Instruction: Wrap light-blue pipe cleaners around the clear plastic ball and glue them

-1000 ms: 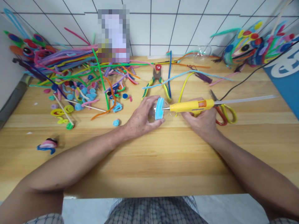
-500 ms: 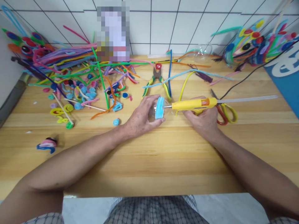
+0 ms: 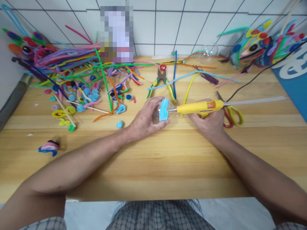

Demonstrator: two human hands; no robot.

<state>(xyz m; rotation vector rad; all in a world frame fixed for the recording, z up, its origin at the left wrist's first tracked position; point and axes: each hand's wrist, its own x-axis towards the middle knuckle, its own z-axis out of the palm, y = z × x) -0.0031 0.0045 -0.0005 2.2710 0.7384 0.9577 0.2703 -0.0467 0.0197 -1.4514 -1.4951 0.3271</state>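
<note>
Left hand [image 3: 146,119] fingers curled around clear ball [image 3: 157,115] bearing blue coil [image 3: 164,109]. Right hand [image 3: 208,121] grips yellow glue gun [image 3: 199,107], nozzle touching coil.

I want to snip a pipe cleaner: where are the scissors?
Head view, right of centre: the scissors lie on the table just right of the right hand, partly under the glue stick poking from the back of the yellow glue gun.

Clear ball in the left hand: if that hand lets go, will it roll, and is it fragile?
Likely to roll: the clear ball looks round, and only the left hand steadies it. Probably light and thin-walled, since the table shows through it. The blue coil at the tip of the glue gun may shift easily.
</note>
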